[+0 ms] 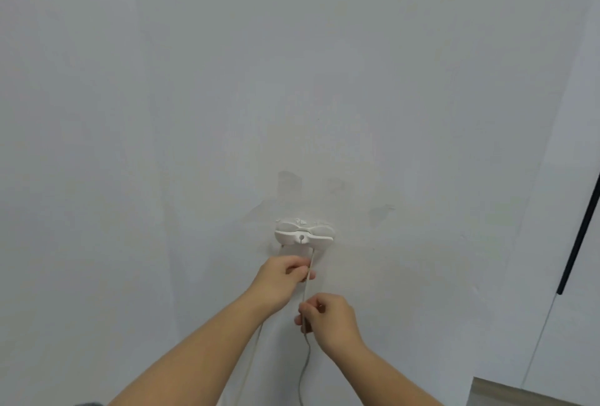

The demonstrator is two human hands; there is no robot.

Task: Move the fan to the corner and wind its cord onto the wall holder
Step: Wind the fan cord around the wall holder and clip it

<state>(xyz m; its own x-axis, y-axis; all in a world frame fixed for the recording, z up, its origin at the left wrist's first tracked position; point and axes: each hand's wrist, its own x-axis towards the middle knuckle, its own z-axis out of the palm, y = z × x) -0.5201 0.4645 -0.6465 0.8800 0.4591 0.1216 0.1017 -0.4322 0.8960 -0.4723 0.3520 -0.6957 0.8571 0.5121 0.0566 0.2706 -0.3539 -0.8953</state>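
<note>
- Wall holder (304, 234) fixed to the pale wall (194, 97), just below the centre of the frame; white, with two rounded lobes and a narrow waist between them, presumably for taking the turns of cord.
- Cord (307, 279) running down from the holder's waist, drawn straight between the two hands, then hanging slack toward the bottom edge.
- Left hand (280, 279) just beneath the holder, fingers (300, 272) pinched on the cord close to where it meets the mount, probably to pin that end against slipping.
- Right hand (328, 316) lower, near centre bottom, fingers (303, 316) closed on the same cord, keeping the stretch between the hands taut so a loop can be steered.
- A second pale strand (251, 363) trailing down behind the left forearm; whether part of the same cord, cannot tell.
- Fan nowhere in the frame; its placement in the corner cannot be judged.
- Winding seemingly at the very start: little or no cord visible wrapped on the lobes.
- Dark bar (581, 230) at the right edge, well apart from the work.
</note>
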